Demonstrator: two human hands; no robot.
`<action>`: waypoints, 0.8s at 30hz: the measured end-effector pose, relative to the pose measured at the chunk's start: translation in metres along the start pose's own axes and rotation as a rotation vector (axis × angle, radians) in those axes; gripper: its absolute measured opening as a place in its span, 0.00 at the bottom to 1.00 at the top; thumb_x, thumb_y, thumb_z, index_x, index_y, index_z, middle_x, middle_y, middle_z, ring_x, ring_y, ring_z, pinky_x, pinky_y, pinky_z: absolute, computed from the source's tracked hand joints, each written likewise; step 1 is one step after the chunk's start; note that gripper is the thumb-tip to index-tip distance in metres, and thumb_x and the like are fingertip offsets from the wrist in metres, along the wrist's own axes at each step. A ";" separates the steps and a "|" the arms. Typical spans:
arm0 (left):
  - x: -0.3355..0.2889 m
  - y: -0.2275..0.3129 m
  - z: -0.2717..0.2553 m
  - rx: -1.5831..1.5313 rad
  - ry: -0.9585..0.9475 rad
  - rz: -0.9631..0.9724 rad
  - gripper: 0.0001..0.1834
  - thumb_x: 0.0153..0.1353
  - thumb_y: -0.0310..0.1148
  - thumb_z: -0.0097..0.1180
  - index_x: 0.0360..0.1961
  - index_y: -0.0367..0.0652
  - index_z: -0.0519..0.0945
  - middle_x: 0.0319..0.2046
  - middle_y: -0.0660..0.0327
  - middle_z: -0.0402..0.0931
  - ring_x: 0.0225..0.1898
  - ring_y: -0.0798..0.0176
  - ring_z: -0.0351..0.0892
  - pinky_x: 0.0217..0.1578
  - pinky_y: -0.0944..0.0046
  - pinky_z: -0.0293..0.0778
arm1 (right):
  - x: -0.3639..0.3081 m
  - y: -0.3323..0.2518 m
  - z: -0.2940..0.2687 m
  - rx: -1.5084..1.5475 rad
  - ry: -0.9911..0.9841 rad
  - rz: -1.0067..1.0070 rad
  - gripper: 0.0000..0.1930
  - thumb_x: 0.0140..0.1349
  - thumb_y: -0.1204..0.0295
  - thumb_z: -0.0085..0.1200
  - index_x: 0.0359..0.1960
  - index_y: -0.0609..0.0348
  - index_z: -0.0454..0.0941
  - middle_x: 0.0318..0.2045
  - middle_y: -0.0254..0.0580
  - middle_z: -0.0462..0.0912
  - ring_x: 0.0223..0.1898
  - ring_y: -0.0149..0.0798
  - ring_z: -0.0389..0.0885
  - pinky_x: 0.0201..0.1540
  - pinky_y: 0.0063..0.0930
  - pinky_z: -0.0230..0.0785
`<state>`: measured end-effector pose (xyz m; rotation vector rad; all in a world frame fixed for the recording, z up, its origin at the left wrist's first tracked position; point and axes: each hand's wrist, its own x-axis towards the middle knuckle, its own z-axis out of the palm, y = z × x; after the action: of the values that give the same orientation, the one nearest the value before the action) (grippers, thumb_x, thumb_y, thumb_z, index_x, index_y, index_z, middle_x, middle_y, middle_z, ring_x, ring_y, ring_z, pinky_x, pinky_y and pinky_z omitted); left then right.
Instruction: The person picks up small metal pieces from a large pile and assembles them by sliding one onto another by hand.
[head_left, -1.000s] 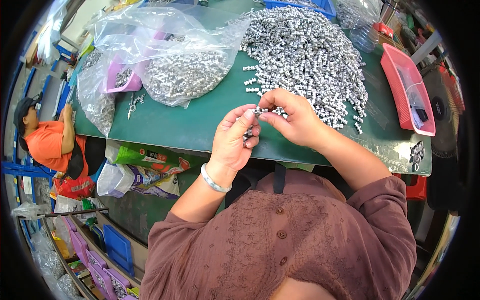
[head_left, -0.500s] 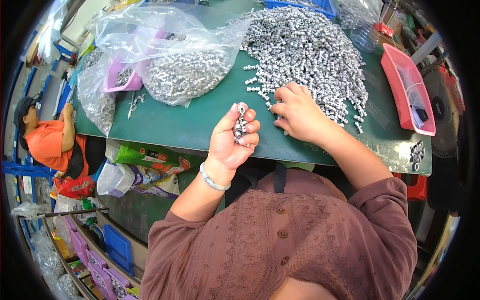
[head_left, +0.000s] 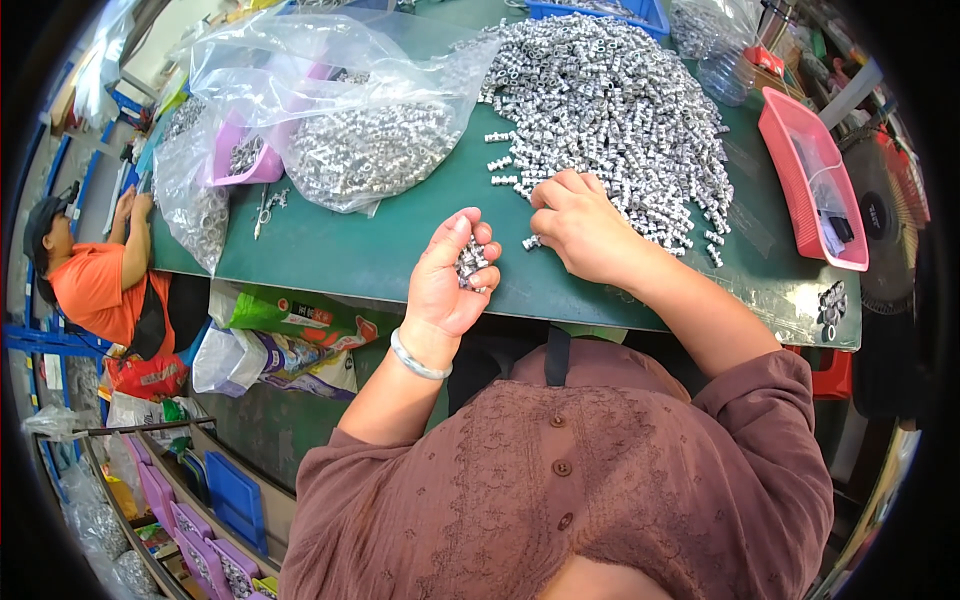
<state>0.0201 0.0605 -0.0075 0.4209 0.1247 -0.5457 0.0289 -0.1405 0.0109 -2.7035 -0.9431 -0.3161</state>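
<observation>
My left hand (head_left: 447, 280) is raised over the table's near edge, palm up, its fingers curled around several small silvery metal parts (head_left: 472, 262). My right hand (head_left: 588, 228) reaches to the near left edge of a large pile of such parts (head_left: 610, 110). Its fingers are bent and drawn together, pointing down and left. A single small metal part (head_left: 532, 242) shows at its fingertips; the thumb's tip is partly hidden. A few loose parts (head_left: 500, 163) lie left of the pile.
A clear plastic bag (head_left: 375, 150) of parts and a purple scoop-like bin (head_left: 250, 165) stand left on the green table (head_left: 330, 245). At right is a pink basket (head_left: 815, 180), with dark rings (head_left: 831, 305) nearer me. A blue tray (head_left: 600, 12) sits behind. A person in orange (head_left: 105, 285) works far left.
My left hand has moved slightly left and down and turned, its fingers still around the parts. My right hand has shifted slightly left, and a part now shows at its fingertips.
</observation>
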 end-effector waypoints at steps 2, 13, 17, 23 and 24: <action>-0.002 0.000 0.001 0.192 0.011 0.067 0.07 0.60 0.30 0.50 0.39 0.45 0.72 0.28 0.63 0.68 0.28 0.68 0.67 0.16 0.78 0.60 | 0.001 0.001 0.000 0.175 0.068 0.012 0.06 0.48 0.73 0.55 0.29 0.56 0.77 0.36 0.36 0.74 0.43 0.40 0.67 0.47 0.35 0.56; -0.012 -0.013 0.033 0.613 -0.077 0.239 0.17 0.54 0.22 0.55 0.46 0.40 0.74 0.26 0.66 0.71 0.24 0.75 0.69 0.16 0.81 0.58 | 0.005 0.001 -0.016 0.989 0.079 0.014 0.04 0.55 0.74 0.50 0.31 0.61 0.75 0.30 0.36 0.74 0.37 0.35 0.70 0.43 0.28 0.62; -0.011 -0.016 0.035 0.805 -0.075 0.376 0.13 0.53 0.21 0.56 0.42 0.36 0.76 0.31 0.65 0.73 0.32 0.76 0.68 0.33 0.78 0.65 | 0.004 0.000 -0.016 0.971 0.111 -0.027 0.04 0.55 0.75 0.50 0.30 0.62 0.74 0.30 0.36 0.75 0.36 0.34 0.70 0.42 0.27 0.62; -0.004 -0.022 0.027 0.998 -0.098 0.599 0.10 0.51 0.20 0.57 0.36 0.36 0.77 0.29 0.67 0.73 0.27 0.78 0.67 0.24 0.80 0.62 | 0.003 0.001 -0.013 1.115 0.088 -0.013 0.04 0.56 0.76 0.50 0.32 0.64 0.75 0.31 0.37 0.75 0.36 0.32 0.71 0.41 0.25 0.64; -0.003 -0.023 0.026 1.015 -0.120 0.677 0.09 0.50 0.19 0.58 0.35 0.36 0.78 0.29 0.67 0.72 0.27 0.77 0.67 0.26 0.79 0.63 | 0.003 0.001 -0.011 1.167 0.090 -0.010 0.05 0.57 0.77 0.49 0.33 0.64 0.75 0.31 0.37 0.75 0.36 0.31 0.72 0.41 0.24 0.64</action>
<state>0.0060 0.0335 0.0088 1.3519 -0.4266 0.0852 0.0305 -0.1424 0.0223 -1.5956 -0.7534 0.1091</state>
